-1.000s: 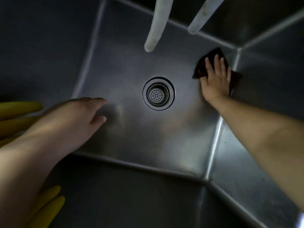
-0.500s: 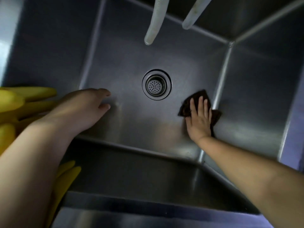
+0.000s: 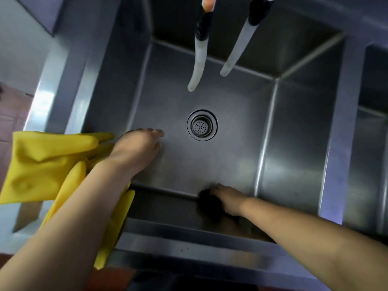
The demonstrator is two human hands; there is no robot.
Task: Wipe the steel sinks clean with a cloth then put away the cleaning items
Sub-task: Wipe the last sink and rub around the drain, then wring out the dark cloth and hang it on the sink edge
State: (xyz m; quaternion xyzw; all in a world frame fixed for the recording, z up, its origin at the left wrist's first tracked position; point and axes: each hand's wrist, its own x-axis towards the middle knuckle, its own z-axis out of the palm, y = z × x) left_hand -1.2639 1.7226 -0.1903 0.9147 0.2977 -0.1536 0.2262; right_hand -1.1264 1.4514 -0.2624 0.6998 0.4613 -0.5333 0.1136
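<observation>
Pulled back from the far right corner, the right hand [image 3: 228, 199] now presses the dark crumpled cloth [image 3: 206, 201] at the deep steel sink [image 3: 294, 131]'s near floor edge. Left hand [image 3: 136, 150] hovers open above yellow rubber gloves [image 3: 48, 164] on the rim.

A dark cloth [image 3: 206, 201] is pressed by the right hand [image 3: 227, 199] against the steel sink [image 3: 294, 133] floor at 6 o'clock of the drain [image 3: 202, 125]. The left hand [image 3: 136, 151] is seen at 9 o'clock, over yellow gloves [image 3: 48, 158].
</observation>
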